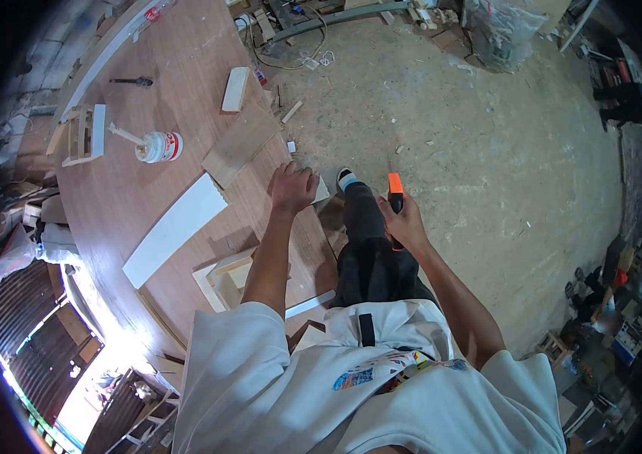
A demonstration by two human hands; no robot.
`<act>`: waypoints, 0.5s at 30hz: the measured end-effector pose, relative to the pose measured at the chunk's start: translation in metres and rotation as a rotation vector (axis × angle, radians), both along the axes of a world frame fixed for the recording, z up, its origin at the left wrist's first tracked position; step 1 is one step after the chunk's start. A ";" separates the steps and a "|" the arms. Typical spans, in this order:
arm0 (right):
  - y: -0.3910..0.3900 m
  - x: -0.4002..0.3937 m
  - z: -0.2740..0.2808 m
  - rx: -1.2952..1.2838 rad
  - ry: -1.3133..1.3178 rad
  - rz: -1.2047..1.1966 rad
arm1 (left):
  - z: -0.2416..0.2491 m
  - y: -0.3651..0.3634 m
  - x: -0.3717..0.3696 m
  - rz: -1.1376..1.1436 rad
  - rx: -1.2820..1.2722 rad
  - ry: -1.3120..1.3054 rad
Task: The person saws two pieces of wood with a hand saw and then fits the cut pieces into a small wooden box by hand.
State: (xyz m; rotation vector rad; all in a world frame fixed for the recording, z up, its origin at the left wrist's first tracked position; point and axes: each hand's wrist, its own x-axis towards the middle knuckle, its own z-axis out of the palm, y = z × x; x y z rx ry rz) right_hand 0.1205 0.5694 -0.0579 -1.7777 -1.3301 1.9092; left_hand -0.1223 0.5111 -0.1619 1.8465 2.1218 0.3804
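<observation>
My left hand is at the table's edge with its fingers curled, closed on a small white board that shows just past the knuckles. Beyond the edge, my right hand grips a tool with an orange-and-black handle. A thin shaft or blade sticks out of the handle's far end, seen nearly edge-on, so its kind is unclear. Close to my left hand lies a flat wooden board. A long, curved white panel rests on the table left of my forearm.
On the wooden table stand an open white tub with a stick or brush, a dark tool, a white block and a box-like wooden frame. Scraps dot the concrete floor. Clutter lines the right side.
</observation>
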 end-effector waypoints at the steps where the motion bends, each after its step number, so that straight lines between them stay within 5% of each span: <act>1: 0.000 0.001 0.002 -0.001 0.001 -0.012 | 0.003 0.001 0.000 0.001 -0.039 0.012; 15: -0.018 -0.039 0.073 -0.231 0.391 -0.333 | -0.003 0.000 -0.001 0.001 -0.133 0.053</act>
